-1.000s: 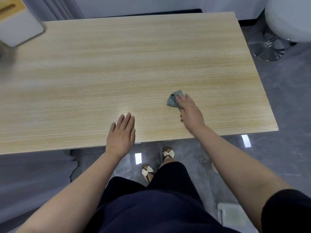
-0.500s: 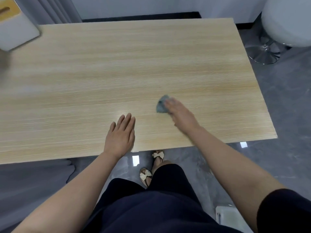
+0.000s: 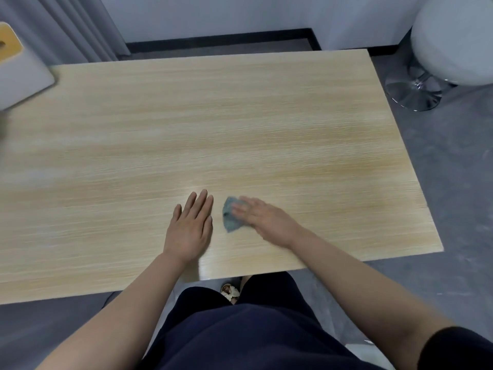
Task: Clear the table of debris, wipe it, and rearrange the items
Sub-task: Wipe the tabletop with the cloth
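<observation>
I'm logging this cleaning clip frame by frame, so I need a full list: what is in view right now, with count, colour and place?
table: one, light wood grain, centre of view
cloth: one, blue-grey, on the table near its front edge, under the right hand
box: one, white with a yellow top, far left table corner, cut off by the frame
stool: one, white seat on a chrome base, floor at upper right
curtain: grey, upper left
left hand: flat on the table, fingers straight
right hand: pressing the cloth, blurred
</observation>
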Motion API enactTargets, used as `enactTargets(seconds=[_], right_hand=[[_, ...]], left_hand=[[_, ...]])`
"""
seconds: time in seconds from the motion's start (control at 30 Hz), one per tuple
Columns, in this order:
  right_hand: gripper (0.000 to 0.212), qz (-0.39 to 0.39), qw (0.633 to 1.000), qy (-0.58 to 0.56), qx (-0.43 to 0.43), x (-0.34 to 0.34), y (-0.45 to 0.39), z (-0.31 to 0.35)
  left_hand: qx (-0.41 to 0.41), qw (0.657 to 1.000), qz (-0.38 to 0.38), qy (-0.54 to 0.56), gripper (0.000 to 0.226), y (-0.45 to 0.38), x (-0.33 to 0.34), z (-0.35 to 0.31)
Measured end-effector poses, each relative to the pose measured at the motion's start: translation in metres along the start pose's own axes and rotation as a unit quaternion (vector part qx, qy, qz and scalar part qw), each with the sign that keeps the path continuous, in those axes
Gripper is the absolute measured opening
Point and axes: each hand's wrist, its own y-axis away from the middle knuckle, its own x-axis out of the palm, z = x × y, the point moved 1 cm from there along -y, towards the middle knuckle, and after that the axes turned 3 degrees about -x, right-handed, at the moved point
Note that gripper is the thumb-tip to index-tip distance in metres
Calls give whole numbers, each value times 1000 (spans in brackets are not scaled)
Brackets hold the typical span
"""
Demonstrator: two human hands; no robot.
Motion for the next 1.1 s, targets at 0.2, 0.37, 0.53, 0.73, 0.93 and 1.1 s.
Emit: enactTargets(seconds=[0.2,0.37,0.53,0.73,0.93,1.1], right_hand=[[52,-99,962,6,255,-35,-13,-74],[60,-71,990,-10,122,2,-21,-15],[63,31,997,-29,-59,-9,-26,-13],[69,-84,966,-9,243,-59,-38,-114],[45,-71,992,-26,97,-14,-43,-50],[58,31,996,-25,-78,-16,-45,-41]], left_hand=[[-19,1000,2,-14,66,-14,-7,1],[-15,1000,-5,-21,62,-21,-8,2],[-15,999,-7,-29,60,-22,-10,3],[-45,999,-9,-9,65,-34,-12,-7],[-75,997,-10,15,71,-44,-15,-8],[-60,998,1,10,71,-49,-17,-3]])
